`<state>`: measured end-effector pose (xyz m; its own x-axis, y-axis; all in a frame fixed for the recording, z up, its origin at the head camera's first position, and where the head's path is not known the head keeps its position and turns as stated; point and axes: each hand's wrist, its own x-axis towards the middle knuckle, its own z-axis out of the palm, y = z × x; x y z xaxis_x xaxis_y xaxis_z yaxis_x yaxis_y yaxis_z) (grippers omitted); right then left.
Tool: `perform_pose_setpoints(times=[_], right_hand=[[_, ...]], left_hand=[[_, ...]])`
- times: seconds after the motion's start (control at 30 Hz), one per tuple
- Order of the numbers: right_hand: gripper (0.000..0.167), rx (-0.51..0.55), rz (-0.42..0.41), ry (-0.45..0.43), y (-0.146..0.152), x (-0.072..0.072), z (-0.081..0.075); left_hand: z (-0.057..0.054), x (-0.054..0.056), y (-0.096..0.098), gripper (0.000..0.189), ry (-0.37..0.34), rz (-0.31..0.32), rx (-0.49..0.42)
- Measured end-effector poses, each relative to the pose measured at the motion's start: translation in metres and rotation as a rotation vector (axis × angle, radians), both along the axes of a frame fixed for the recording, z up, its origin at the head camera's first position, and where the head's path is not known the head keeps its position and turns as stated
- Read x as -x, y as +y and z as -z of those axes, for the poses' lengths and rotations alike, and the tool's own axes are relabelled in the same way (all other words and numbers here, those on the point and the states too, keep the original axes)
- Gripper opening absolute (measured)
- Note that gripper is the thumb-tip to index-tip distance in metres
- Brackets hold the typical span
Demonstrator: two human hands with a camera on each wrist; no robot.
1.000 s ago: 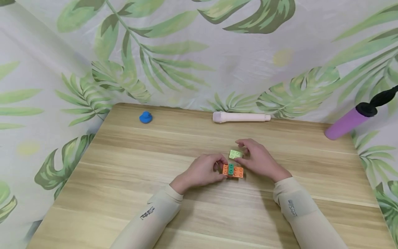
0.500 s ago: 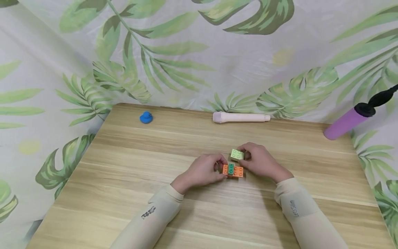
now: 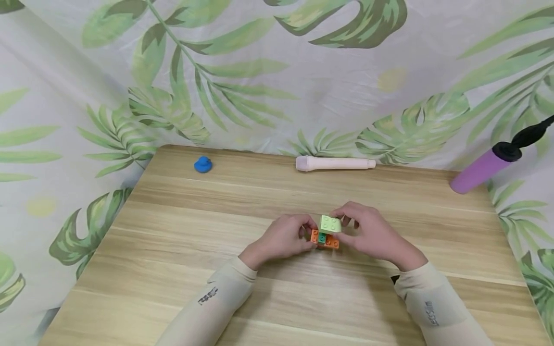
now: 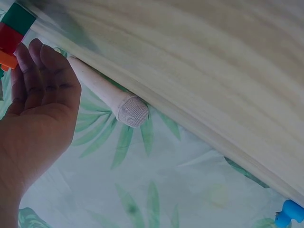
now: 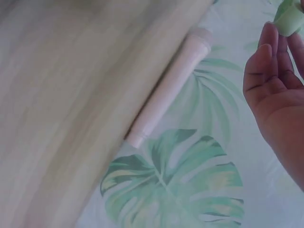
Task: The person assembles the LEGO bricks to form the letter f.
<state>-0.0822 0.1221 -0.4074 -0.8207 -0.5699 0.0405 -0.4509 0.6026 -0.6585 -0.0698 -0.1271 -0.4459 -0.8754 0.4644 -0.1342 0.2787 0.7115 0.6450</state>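
Note:
Near the middle of the table, my left hand (image 3: pixel 279 235) grips the left end of a stack of toy building bricks. Orange bricks (image 3: pixel 332 242) show on its top, with a narrow green brick (image 3: pixel 322 238) between them. The left wrist view also shows a red brick (image 4: pixel 8 38) and a dark green brick (image 4: pixel 19 19) in the stack, close to the fingertips. My right hand (image 3: pixel 370 233) pinches a light green brick (image 3: pixel 330 224), studs up, over the stack and partly covering it. Whether the light green brick touches the stack cannot be told.
A pale pink microphone (image 3: pixel 335 163) lies along the table's back edge. A blue rubber duck (image 3: pixel 203 164) sits at the back left. At the back right stands a purple cylinder with a black top (image 3: pixel 480 170). Leaf-patterned cloth (image 3: pixel 242 96) hangs behind the wooden table (image 3: pixel 195 211).
My right hand has closed on the light green brick, lifted it from the table behind the stack and brought it forward over the stack. My left hand has stayed nearly still.

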Motion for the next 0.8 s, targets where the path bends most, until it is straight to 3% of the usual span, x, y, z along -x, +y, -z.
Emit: perform_pose_setpoints(times=[0.8], right_hand=[[0.034, -0.017, -0.048, 0.033, -0.0017, -0.0053, 0.0022]], left_hand=[[0.0002, 0.0004, 0.0000, 0.029, -0.006, 0.000, -0.011]])
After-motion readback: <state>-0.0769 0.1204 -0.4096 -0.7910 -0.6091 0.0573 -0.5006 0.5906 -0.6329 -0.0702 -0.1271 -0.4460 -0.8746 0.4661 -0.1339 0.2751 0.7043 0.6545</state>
